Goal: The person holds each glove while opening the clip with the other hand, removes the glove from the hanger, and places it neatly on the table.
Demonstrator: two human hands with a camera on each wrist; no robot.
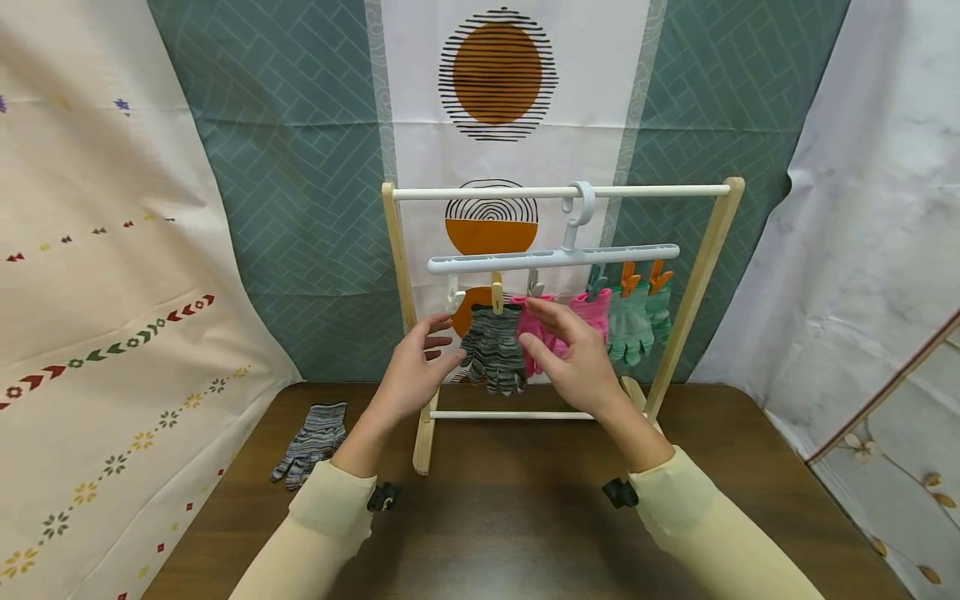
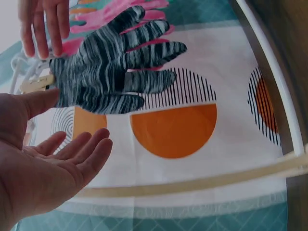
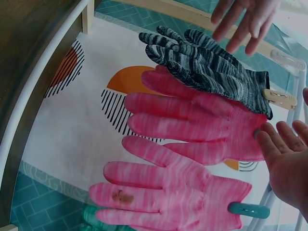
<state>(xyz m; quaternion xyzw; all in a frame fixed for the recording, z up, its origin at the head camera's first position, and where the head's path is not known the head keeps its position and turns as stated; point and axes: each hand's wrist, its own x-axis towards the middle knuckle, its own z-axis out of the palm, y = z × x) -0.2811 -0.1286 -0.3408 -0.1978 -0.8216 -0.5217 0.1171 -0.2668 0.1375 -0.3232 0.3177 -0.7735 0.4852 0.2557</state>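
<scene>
Fingers of the left hand and right hand, loosely extended, flank a black-and-grey striped knit glove hanging by a beige plastic clip under a long pale-grey plastic hanger, hooked over a white-railed wooden rack.

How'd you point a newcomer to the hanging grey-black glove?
On the table stands a rack with wooden legs; a pale hanger hooks over its top bar. Below the hanger, a tan clip holds the glove. Unlike the pink gloves and green gloves alongside, it is grey-black striped; its look-alike lies on the table.
</scene>
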